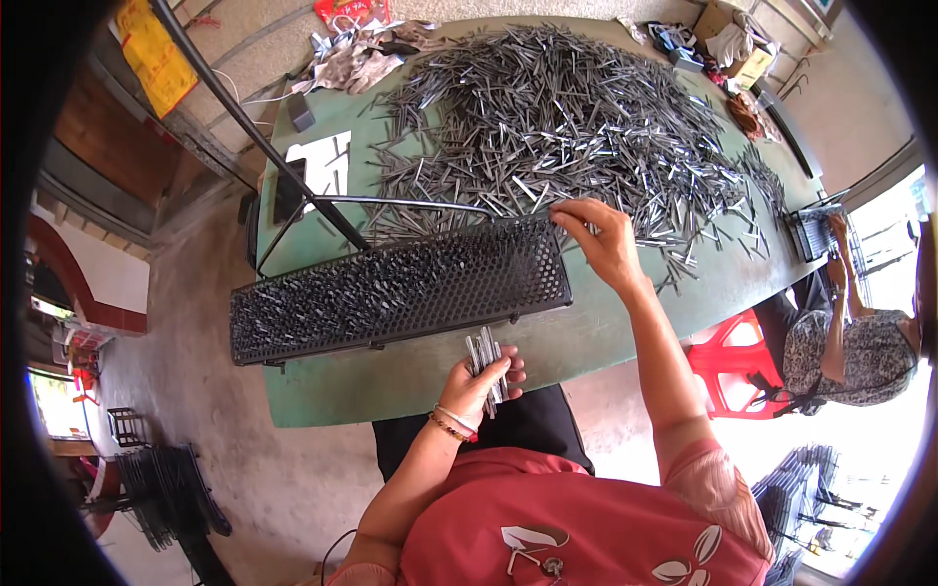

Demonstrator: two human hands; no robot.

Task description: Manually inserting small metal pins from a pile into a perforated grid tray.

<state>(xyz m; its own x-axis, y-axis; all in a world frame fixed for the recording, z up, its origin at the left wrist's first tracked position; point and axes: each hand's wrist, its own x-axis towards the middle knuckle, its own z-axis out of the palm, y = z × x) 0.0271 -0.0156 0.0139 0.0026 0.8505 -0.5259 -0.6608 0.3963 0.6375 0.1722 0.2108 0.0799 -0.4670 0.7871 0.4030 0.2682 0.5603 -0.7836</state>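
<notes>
The tray (532, 262), black and perforated, spans the centre-left of the frame, tilted, with its right end higher. Its left and middle holes are densely filled with strip ends; the right end shows bare holes. Individual strips in the filled part are too small to separate.

The right hand (608, 242) is at the tray's upper right corner, thumb and forefinger drawn together. Whether a strip is pinched between them cannot be told; the remaining fingers are curled and partly hidden.

The left hand (476, 383), below the tray, is closed around a bundle (486, 354) of thin grey strips. The fingers cover the middle of the bundle; the strips project above and below.

Behind the tray, a pile (576, 127) of loose strips covers much of the bench (337, 396). The tray hides the pile's near left edge. A black bar (227, 93) descends from the upper left; its top is cut off by the frame.

At the right edge, a co-worker (850, 356) has hands at a second tray (817, 234); glare and the dark rim obscure the head.
</notes>
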